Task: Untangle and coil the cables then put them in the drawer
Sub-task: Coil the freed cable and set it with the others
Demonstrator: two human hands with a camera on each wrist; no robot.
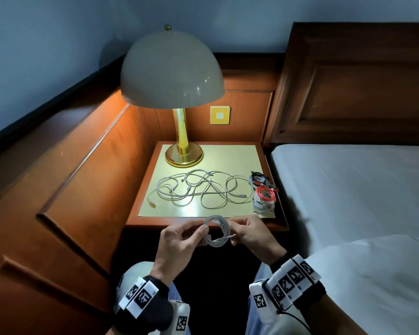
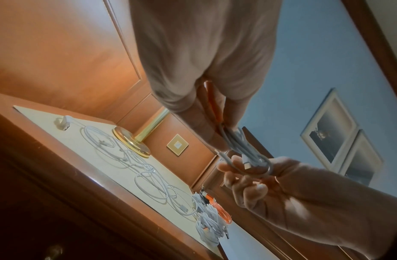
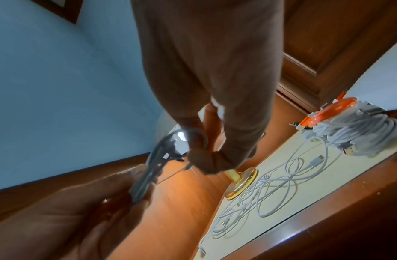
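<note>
Wrists: your two wrist bands [image 1: 140, 296] with black-and-white markers sit lowest in the head view, both forearms angled inward so your hands meet in front of the nightstand [image 1: 205, 222].
Left hand: your left hand [image 1: 179, 240] is raised with its back toward you, thumb and forefinger pinching the left side of the white coiled cable [image 1: 215, 232]; the other fingers curl loosely beneath it.
Right hand: your right hand [image 1: 249, 234] faces it from the other side, fingertips closed on the right side of the same coil, holding a short plug end that sticks out toward your palm.
Coiled cable: it hangs in the air between your hands, just in front of the nightstand's front edge, wound in several loops. From the left wrist camera the loops look squeezed into a narrow bundle [image 2: 244, 149].
Loose cables: the tangled white cables [image 1: 198, 187] lie spread across the pale top panel, overlapping one another, near the lamp base.
Finished bundles: a white bundle [image 1: 263, 203] with a red coil [image 1: 265, 193] on it sits at the right edge, with a dark cable bundle [image 1: 261, 178] just behind.
Lamp: the brass table lamp [image 1: 183, 131] stands upright at the back left, lit.
Drawer: a round knob [image 2: 53, 251] shows dimly on the dark front below the top; you cannot tell whether the drawer is open.
Bed: the white mattress [image 1: 348, 189] lies to your right.
</note>
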